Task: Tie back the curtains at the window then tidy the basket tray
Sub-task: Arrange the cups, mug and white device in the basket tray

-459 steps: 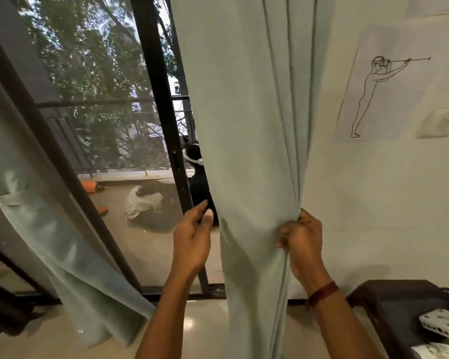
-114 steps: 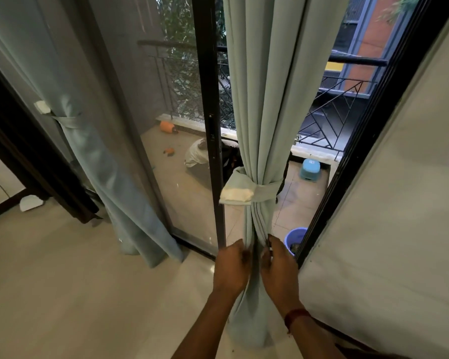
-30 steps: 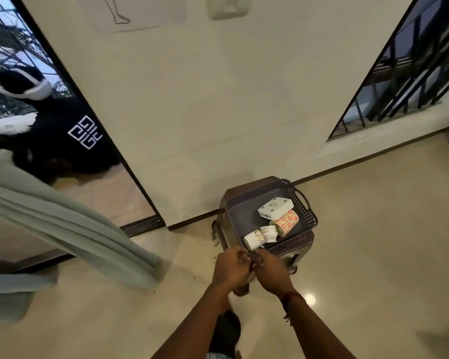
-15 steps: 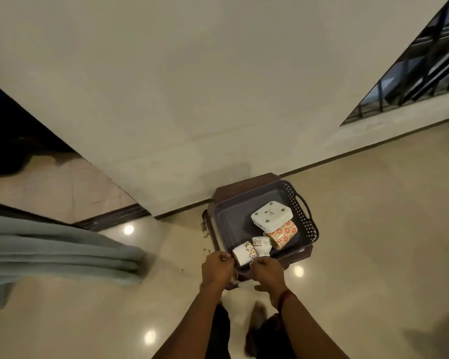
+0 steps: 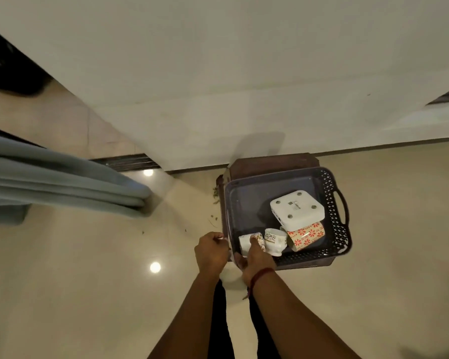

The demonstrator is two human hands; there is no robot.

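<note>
One white cup (image 5: 244, 243) in basket tray (image 5: 332, 203): light, rigid, glazed, prob. chip-prone. R hand (image 5: 255, 259) grasps its body; L hand (image 5: 211, 251) curled at tray corner, grip unclear.

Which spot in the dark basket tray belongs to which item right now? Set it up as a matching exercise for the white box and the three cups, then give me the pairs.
Things:
1. white square plastic box
2. cream cup with red flowers
3. white cup with dark leafy print
4. small white cup with patterned rim

Places in the dark perforated plastic basket tray:
A. middle of the cup row
B. front-left corner, at the right hand
C. farthest back, overlapping a cup
D. on its side, right end of the cup row

Pairs: 1-C, 2-D, 3-A, 4-B.
</note>
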